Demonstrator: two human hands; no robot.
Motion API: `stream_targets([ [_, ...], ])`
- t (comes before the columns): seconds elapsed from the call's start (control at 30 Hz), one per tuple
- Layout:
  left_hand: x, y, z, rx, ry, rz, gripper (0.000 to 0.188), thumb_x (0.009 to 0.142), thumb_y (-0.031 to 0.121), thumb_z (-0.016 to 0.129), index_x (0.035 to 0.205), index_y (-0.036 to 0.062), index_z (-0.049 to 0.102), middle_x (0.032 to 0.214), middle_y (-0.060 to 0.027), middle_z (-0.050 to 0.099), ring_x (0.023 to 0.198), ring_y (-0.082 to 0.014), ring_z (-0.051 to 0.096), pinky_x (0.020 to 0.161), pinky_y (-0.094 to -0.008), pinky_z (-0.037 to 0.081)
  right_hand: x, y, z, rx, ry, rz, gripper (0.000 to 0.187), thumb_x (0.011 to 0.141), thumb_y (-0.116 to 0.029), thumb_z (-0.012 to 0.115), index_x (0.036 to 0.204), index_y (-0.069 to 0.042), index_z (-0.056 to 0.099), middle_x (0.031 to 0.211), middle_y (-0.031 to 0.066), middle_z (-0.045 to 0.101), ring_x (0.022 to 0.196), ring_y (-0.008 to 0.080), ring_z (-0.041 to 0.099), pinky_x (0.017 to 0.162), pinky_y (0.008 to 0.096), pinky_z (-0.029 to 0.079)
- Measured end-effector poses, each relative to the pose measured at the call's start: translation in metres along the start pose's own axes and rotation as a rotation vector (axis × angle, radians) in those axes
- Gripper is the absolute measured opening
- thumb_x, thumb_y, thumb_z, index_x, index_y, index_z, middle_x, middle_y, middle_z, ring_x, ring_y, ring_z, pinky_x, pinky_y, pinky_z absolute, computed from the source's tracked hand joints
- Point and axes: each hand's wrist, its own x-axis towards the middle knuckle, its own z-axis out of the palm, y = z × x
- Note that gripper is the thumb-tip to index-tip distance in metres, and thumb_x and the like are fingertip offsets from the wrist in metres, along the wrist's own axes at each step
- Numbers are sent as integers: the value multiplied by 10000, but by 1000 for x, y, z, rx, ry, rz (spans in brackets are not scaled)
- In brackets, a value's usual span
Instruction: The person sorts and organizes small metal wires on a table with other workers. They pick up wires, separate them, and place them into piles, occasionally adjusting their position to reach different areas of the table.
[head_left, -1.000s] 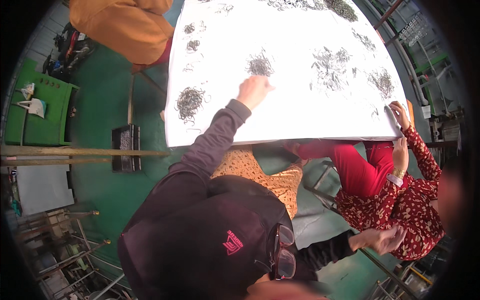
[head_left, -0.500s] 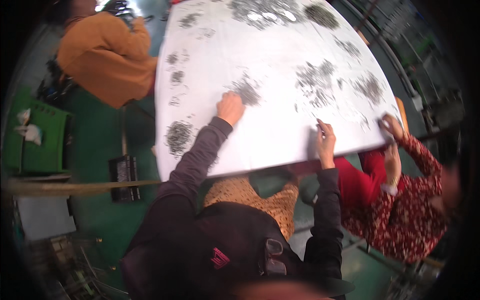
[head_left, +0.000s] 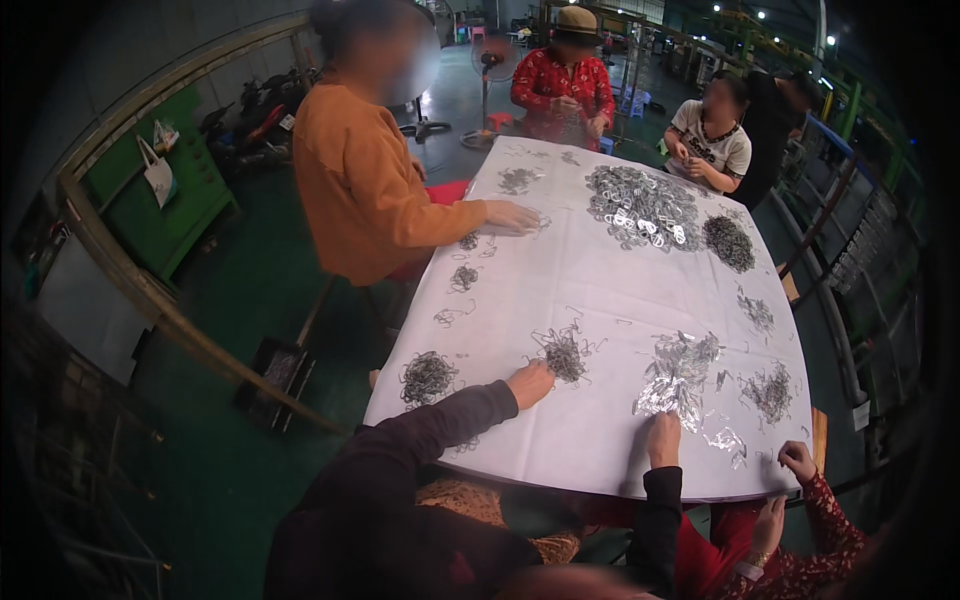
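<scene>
My left hand (head_left: 530, 384) is at the near left edge of a loose pile of thin dark wire hooks (head_left: 567, 357). Its fingers are curled together, and their tips are partly hidden. My right hand (head_left: 664, 438) reaches the near side of a spread of shiny metal pieces (head_left: 675, 382). The fingers on that hand look closed; anything between them is too small to make out. Both piles lie on a white-covered table (head_left: 560, 440).
Other piles include dark hooks (head_left: 428, 377) at left, a large heap of metal loops (head_left: 635, 195) and a dark heap (head_left: 729, 244). A co-worker in orange (head_left: 350, 190) reaches over the left edge. Another's hand (head_left: 797, 461) is at the near right corner. More people sit beyond.
The view has tilted up, showing the table's far side. My right hand has gone from the near edge to the shiny pieces. My left hand stays by the hooks. The person in orange now reaches over the table.
</scene>
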Motion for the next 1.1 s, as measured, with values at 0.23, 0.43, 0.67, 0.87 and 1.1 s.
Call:
stream_targets([
  [0.23, 17, 4, -37, -192, -81, -239, 137, 794, 80, 580, 823, -49, 617, 881, -230, 606, 867, -372, 609, 737, -437, 526, -11, -22, -40, 591, 171, 278, 149, 768, 46, 585, 905, 82, 631, 847, 193, 649, 727, 306, 642, 674, 378, 529],
  [0.43, -5, 55, -66, -582, 147, -173, 173, 831, 170, 625, 873, 6, 660, 816, -170, 654, 792, -331, 635, 719, -385, 503, -75, -102, -80, 1390, 245, 663, 195, 840, -12, 654, 1012, 70, 617, 838, 92, 625, 724, 156, 624, 650, 292, 557],
  [0.67, -16, 145, -48, -1154, 0, -149, 152, 858, 131, 663, 920, -7, 685, 772, -79, 690, 661, -121, 637, 629, -239, 493, -113, -155, -97, 1397, 244, 725, 260, 869, -28, 651, 1102, 82, 621, 917, 105, 661, 800, 158, 643, 720, 255, 537],
  [0.87, -25, 175, -63, -1224, -58, -106, 108, 830, 43, 688, 921, -10, 665, 942, -70, 641, 831, -139, 638, 718, -262, 524, -122, -171, -126, 1502, 372, 795, 233, 849, 41, 641, 1080, 72, 635, 927, 116, 672, 823, 140, 650, 736, 252, 545],
  [1.1, -39, 192, -58, -1099, 117, -16, 116, 834, 0, 654, 950, -3, 650, 960, -82, 632, 878, -169, 634, 759, -279, 522, -129, -176, -123, 1253, 462, 779, 206, 840, 11, 654, 1044, 41, 664, 902, 57, 691, 802, 83, 617, 692, 219, 498],
])
